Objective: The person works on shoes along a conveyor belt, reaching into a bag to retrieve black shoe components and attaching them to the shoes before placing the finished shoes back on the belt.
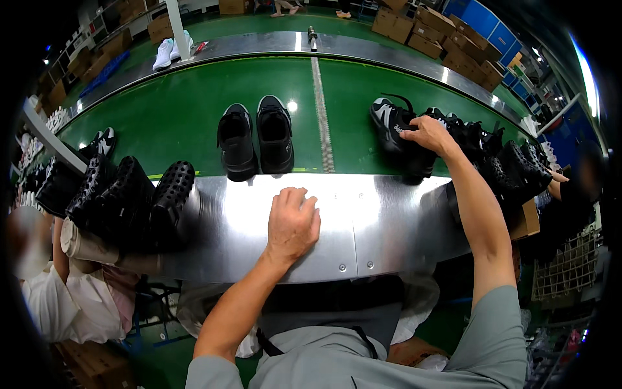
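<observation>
1. While a green conveyor belt (194,110) curves across the factory floor, a person in a grey short-sleeved shirt leans over its polished steel rim (389,220), seen from a head-worn camera looking down
2. The right hand (431,135) stretches far out to the right and rests on top of a black sneaker with white side markings (387,118) that stands on the belt; the fingers curl over the shoe's collar in a closing grip, though whether the shoe is fully clasped cannot be told
3. The left hand (293,223) lies palm down on the steel rim, fingers loosely bent, its grip empty and holding nothing
4. Just beyond the left hand, a pair of plain black sneakers (256,137) stands side by side on the belt, toes toward the rim, close to the belt's pale seam line (321,117)
5. To the right of the held sneaker, a crowded row of black shoes (505,162) trails along the belt edge
6. At the left, black shoes with studded soles (133,194) lie tipped over the rim, above another person's light-sleeved arm (61,249)
7. Farther back, a pair of white sneakers (170,50) sits beside a white post (176,26), and cardboard boxes (447,39) are stacked beyond the belt's far steel rim
</observation>
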{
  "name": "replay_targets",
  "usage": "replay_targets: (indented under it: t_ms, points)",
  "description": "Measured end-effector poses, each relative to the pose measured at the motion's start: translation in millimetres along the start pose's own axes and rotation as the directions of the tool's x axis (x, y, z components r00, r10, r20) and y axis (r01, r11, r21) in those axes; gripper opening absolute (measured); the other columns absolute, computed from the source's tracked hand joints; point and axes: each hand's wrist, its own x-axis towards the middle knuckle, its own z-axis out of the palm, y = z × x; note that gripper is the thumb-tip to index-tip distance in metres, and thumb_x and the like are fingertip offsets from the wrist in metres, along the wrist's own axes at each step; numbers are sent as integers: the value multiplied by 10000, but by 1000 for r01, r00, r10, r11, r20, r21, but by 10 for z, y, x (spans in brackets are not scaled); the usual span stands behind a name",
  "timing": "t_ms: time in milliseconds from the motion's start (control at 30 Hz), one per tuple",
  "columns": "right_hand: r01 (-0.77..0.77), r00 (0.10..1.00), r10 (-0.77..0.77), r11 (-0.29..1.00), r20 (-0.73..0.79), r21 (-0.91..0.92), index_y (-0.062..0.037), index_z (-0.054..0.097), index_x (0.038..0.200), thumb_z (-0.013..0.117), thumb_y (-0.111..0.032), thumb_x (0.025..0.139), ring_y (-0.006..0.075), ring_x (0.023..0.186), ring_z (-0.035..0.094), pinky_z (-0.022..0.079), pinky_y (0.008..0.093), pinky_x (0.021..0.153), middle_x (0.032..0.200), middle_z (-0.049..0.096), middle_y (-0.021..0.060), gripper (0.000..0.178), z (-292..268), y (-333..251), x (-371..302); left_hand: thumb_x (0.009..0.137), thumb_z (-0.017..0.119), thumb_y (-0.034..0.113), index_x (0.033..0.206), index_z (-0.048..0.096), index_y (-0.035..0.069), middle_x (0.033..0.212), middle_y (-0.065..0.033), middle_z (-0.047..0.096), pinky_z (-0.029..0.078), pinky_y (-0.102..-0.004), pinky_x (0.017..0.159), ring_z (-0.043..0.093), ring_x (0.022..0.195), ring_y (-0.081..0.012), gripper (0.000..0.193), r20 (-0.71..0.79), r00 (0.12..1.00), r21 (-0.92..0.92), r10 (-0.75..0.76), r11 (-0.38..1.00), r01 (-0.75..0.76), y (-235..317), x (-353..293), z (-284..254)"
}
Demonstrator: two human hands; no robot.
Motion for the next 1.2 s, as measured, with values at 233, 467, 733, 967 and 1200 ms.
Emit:
replay_targets:
  t_ms: [233, 467, 733, 967, 1200]
  points:
    - [-87, 996, 87, 996, 16, 11, -67, 747, 1127, 756, -425, 810, 395, 1015, 696, 553, 465, 898, 1046, 735, 216, 478, -110, -741, -1264, 742, 897, 377, 1507, 423, 198, 1520, -308, 331, 430, -576, 1077, 370, 1369, -525, 917, -358, 784, 183, -507, 785, 591, -209, 552, -479]
    - [69, 980, -79, 996, -182, -59, -81, 708, 950, 727, -384, 863, 356, 922, 680, 558, 469, 780, 888, 690, 154, 316, 47, -1083, -1974, 757, 870, 339, 1107, 690, 78, 1371, -281, 479, 481, -546, 1009, 456, 1279, -494, 472, -223, 884, 206, -411, 867, 455, -1007, 881, -246]
    - [354, 847, -282, 932, -452, 82, -51, 685, 1030, 764, -321, 848, 351, 885, 644, 516, 457, 821, 922, 677, 146, 336, 469, -1378, -2255, 834, 788, 177, 1080, 704, 58, 1191, -153, 641, 480, -441, 955, 577, 1116, -357, 287, -241, 970, 189, -15, 980, 63, 123, 1010, -617]
    - [-162, 650, 349, 932, -676, 325, 32, 664, 1149, 723, -273, 928, 372, 915, 672, 533, 448, 806, 994, 675, 216, 382, -383, 153, -2651, 801, 823, 257, 1039, 712, 15, 1008, -150, 678, 496, -431, 872, 601, 981, -335, 358, 178, 982, 106, 69, 990, -89, 845, 1009, -588]
    - [-538, 714, 352, 829, -605, -154, -18, 674, 1150, 599, -592, 940, 403, 1047, 673, 539, 494, 895, 1103, 682, 219, 616, -710, 1118, -2232, 842, 734, 280, 870, 675, -34, 864, -244, 686, 511, -511, 836, 645, 913, -424, 321, 354, 929, 128, 105, 979, -159, 948, 1257, 51]
